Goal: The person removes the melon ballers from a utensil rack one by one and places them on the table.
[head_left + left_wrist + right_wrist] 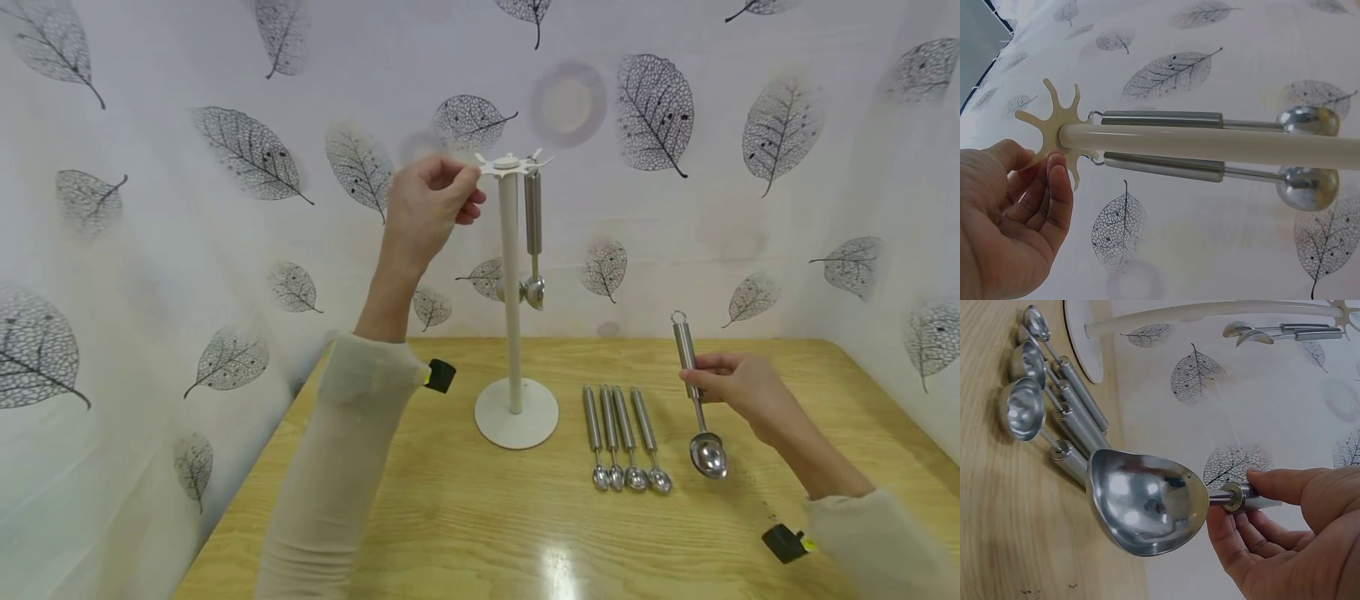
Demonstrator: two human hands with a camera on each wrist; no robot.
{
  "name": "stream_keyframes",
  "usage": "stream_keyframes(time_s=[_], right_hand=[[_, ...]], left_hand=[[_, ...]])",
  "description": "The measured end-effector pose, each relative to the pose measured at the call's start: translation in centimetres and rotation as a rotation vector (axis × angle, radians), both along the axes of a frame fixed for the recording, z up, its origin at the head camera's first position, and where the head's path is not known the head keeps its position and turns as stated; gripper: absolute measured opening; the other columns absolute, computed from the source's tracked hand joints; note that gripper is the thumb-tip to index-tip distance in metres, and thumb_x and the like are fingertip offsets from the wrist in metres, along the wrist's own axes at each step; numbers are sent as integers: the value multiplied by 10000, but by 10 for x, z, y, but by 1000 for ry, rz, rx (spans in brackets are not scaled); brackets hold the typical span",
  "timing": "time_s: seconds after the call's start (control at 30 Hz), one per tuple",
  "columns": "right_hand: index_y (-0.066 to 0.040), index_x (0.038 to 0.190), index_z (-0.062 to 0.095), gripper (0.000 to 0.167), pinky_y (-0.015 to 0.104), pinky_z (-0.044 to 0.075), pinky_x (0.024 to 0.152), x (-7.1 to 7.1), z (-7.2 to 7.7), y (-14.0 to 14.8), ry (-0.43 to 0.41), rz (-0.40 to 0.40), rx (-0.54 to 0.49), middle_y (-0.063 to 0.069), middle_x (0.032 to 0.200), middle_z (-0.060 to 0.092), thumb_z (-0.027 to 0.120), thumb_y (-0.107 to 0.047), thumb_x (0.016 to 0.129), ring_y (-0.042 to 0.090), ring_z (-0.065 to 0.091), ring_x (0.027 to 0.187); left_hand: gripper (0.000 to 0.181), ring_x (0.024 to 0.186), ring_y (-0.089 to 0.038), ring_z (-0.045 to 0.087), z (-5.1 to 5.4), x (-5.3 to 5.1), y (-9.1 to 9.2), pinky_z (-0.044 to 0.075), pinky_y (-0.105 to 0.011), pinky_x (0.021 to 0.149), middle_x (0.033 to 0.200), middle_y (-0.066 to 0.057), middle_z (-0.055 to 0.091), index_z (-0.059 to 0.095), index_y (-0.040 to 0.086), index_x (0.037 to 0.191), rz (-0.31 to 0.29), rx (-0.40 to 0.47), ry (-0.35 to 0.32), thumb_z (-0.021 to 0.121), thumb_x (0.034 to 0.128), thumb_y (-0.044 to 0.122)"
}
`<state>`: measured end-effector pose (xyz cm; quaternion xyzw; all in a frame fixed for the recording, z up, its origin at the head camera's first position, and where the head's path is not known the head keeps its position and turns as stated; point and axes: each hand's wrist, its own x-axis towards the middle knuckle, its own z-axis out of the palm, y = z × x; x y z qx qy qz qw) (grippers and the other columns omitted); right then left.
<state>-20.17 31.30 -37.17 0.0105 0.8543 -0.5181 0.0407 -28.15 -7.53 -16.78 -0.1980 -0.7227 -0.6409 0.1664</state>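
My left hand pinches one arm of the white hook wheel at the top of the stand. Two metal scoops hang from the wheel by their end rings, one on each side of the pole in the left wrist view. In my right hand is a larger metal scoop, gripped by its handle, ring end up and bowl down, to the right of the stand. The right wrist view shows its bowl close up, with thumb and fingers around the handle.
Several smaller scoops lie side by side on the wooden table, handles toward the back, between the stand's round base and my right hand. A curtain with a leaf print hangs behind and at the sides.
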Motion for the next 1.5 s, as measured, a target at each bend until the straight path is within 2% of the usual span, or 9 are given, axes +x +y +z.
stream_keyframes(time_s=[0.2,0.37,0.47,0.6,0.7,0.9,1.0,1.27,1.5], right_hand=[[193,1408,440,651,751,387,1059,2,-18,-1,-82,6,54,161,1119,716,658,-298,1041,311,724,969],[204,1402,436,652,793,339,1049,0,-27,0,-118,-4,56,187,1105,721,667,-282,1035,318,727,950],[204,1380,458,618,750,399,1042,-1,-32,-2,-126,-13,55,139,1043,733,665,-266,1036,306,728,927],[221,1353,473,590,560,572,965,-2,-39,-3,-116,-17,49,121,1009,733,663,-240,1037,317,728,918],[230,1343,474,583,472,621,895,-4,-43,-3,-116,-18,39,123,1005,733,666,-226,1034,307,731,905],[244,1312,488,556,378,644,819,-6,-48,-3,-128,-25,29,97,964,735,676,-191,1022,242,725,847],[241,1329,480,579,330,634,776,-6,-51,-3,-135,-26,64,82,966,730,675,-210,1023,193,703,820],[242,1292,510,554,299,603,686,-6,-54,-5,-135,-31,104,107,943,712,678,-210,1019,176,671,737],[234,1286,521,529,284,626,610,-7,-61,-7,-168,-64,68,71,825,685,693,-178,1002,154,661,649]], left_hand=[[107,720,-214,693,0,0,0,646,-304,726,843,-104,717,703,2,1000,0,3,-1,670,1021,101],[106,722,-220,695,0,0,0,651,-335,746,843,-104,718,702,9,991,3,-1,0,670,1022,104],[104,702,-184,690,0,0,0,652,-348,753,842,-103,719,703,14,983,3,-2,3,671,1022,105],[103,692,-171,687,-1,0,-1,646,-296,716,836,-101,719,704,17,974,0,4,6,672,1021,103],[109,686,-158,686,-1,0,-1,643,-280,704,833,-96,718,703,9,979,0,0,12,670,1022,103],[121,686,-161,685,-2,-1,-1,645,-287,714,828,-97,719,701,-7,980,4,9,-5,671,1021,103],[120,687,-167,686,-1,-1,-1,647,-293,719,827,-99,720,700,-8,976,5,14,-11,673,1019,101],[120,663,-148,679,-2,0,-2,639,-262,680,814,-98,718,698,-15,977,5,12,16,669,1020,93],[118,670,-155,679,-3,1,-3,639,-265,687,817,-96,718,699,-7,978,12,8,18,664,1022,96]])
